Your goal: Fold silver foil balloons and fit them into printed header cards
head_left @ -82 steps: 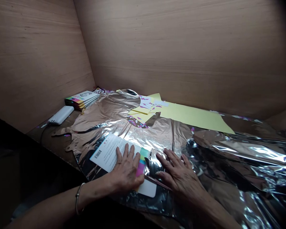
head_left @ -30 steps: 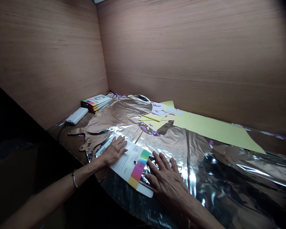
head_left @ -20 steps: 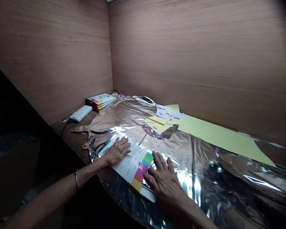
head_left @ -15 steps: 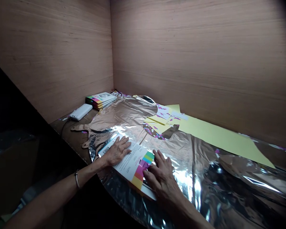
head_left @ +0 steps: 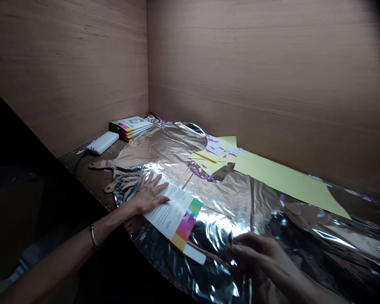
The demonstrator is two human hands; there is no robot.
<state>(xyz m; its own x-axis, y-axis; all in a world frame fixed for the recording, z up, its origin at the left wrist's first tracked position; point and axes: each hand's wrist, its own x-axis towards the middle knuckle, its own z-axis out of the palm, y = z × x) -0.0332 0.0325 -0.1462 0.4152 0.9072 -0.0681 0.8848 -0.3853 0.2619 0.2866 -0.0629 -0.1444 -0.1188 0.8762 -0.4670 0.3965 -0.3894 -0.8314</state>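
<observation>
A flat white carton (head_left: 167,215) with a rainbow-striped end lies at a slant on a large silver foil sheet (head_left: 164,145), which looks like a flat foil balloon with small tabs at its left edge. My left hand (head_left: 150,194) rests on the carton's upper left part, fingers spread, pressing it against the foil. A white flap (head_left: 194,254) sticks out of the carton's striped end. To the right of that flap, my right hand (head_left: 256,251) is closed in a pinch low over the foil. What sits between its fingertips, perhaps a foil edge, is too dark to tell.
A stack of similar cartons (head_left: 131,126) and a white power bank (head_left: 103,142) with a cable stand at the back left. Yellow paper (head_left: 285,179) and a yellow pencil (head_left: 205,157) lie along the back. Plywood walls (head_left: 256,76) enclose the table.
My right hand has left the carton's striped end and moved right, its fingers now pinched. My left hand stays on the carton, with its fingers spread wider. The view has shifted slightly.
</observation>
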